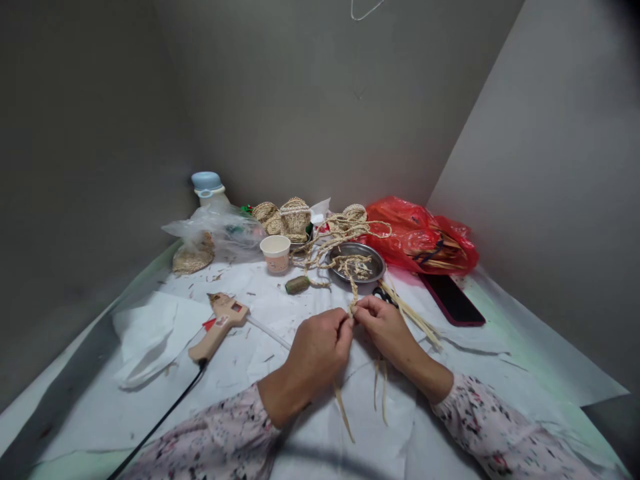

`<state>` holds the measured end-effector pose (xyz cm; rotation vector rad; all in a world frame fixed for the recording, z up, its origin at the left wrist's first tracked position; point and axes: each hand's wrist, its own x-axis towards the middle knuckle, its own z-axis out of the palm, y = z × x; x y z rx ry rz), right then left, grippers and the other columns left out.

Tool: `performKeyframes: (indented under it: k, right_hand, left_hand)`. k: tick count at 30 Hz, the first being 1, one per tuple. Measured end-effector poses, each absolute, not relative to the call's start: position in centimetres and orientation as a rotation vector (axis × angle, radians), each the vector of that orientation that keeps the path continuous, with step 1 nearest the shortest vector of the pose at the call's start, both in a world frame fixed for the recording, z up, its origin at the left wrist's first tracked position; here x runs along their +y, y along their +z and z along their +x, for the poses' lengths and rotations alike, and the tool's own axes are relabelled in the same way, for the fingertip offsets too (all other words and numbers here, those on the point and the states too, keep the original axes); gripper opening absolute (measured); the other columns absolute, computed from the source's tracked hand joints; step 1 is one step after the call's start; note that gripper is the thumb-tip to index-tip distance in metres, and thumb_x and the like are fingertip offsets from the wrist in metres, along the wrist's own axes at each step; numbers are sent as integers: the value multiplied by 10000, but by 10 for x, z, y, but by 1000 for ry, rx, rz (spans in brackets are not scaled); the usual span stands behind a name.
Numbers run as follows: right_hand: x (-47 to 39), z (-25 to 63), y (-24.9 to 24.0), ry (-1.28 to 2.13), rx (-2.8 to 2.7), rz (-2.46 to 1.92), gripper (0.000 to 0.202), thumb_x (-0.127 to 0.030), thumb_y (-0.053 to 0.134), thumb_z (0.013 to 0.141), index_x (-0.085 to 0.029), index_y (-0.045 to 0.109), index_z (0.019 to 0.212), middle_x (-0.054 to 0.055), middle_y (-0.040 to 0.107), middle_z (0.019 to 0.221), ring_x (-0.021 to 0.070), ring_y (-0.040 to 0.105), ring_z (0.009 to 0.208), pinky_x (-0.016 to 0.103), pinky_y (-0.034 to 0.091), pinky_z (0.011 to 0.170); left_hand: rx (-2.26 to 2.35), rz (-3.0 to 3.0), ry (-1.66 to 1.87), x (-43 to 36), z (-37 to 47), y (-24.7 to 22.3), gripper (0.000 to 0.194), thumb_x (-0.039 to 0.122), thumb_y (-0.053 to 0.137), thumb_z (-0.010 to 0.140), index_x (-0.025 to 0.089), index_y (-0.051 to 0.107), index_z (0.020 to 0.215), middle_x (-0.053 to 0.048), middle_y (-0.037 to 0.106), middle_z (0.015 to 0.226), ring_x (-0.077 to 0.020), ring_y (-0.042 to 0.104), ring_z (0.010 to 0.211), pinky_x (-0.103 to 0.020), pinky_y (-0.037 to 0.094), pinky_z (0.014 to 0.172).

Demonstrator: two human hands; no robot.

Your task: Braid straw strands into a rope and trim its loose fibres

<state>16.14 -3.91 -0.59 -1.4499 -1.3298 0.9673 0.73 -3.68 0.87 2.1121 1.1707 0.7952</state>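
A braided straw cord (354, 288) runs from a round metal dish (381, 267) down to my two hands, which meet near the middle of the table. My left hand (323, 343) is closed, pinching the cord's near end. Just right of it, my right hand (387, 330) pinches the same cord with thumb and forefinger. Loose straw strands (344, 415) hang below both hands. The exact spot between the fingertips is partly hidden.
A glue gun (220, 330) with a black cable lies at left. Behind stand a paper cup (275, 255), woven straw pieces (295, 217) and a red plastic bag (400, 233). A phone (453, 300), black-handled scissors (383, 294) and straw strips (413, 317) lie at right.
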Motion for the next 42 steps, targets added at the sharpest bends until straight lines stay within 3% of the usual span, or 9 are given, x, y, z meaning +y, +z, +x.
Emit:
performKeyframes:
  k: [9,14,22,27,31,34,39,42]
  right_hand:
    - [-41,156,-10,1198,-1110,-1316,230,-422,590,795,-199,545,760,-83,419,491,84,329,408,234,220,405]
    - [-42,151,-8,1300,-999,-1233,203,-370,585,795,-196,518,716,-101,379,430,65,264,379,224,181,401]
    - [-40,156,-5,1414,-935,-1141,174,-314,608,754,-183,506,701,-81,449,541,41,264,395,204,175,388]
    - [-42,158,1,1460,-1017,-1136,244,-380,643,766,-173,524,718,-81,458,565,23,227,376,207,123,370]
    - [-43,157,-2,1548,-1038,-1056,255,-385,654,774,-184,514,705,-56,506,582,56,373,420,209,268,422]
    - [-42,159,-5,1574,-1083,-1039,262,-371,645,786,-187,499,669,-35,526,580,99,481,509,236,356,520]
    - [-39,165,-6,1484,-1152,-1190,220,-343,667,753,-173,552,675,-58,480,557,71,363,479,226,269,483]
    - [-40,165,-5,1506,-1165,-1178,175,-317,667,746,-170,579,707,-49,512,580,77,390,502,228,280,499]
  left_hand:
    - [1069,2372,737,-39,6,0,203,271,428,914,211,611,849,-60,668,804,-192,581,689,-280,327,625]
    - [1036,2462,716,-39,7,-1,206,252,423,922,212,624,906,-71,678,831,-204,593,714,-288,335,637]
    - [1067,2320,753,-42,6,9,243,338,468,908,201,632,792,-49,647,737,-181,555,655,-284,334,617]
    - [1214,1933,1038,-31,4,18,213,337,442,910,188,583,856,-37,618,842,-179,556,791,-284,399,710]
    - [974,1467,781,-24,8,3,290,452,419,898,184,504,828,12,543,655,-135,522,553,-253,415,539]
    - [900,1304,635,-24,10,-3,343,520,426,879,187,475,814,38,498,591,-104,463,444,-215,343,434]
    - [847,1296,567,-25,5,9,430,572,550,811,152,522,721,71,368,557,-59,278,465,-213,176,426]
    - [812,1201,487,-23,2,16,443,583,603,768,147,543,722,84,330,562,-51,208,460,-233,115,432]
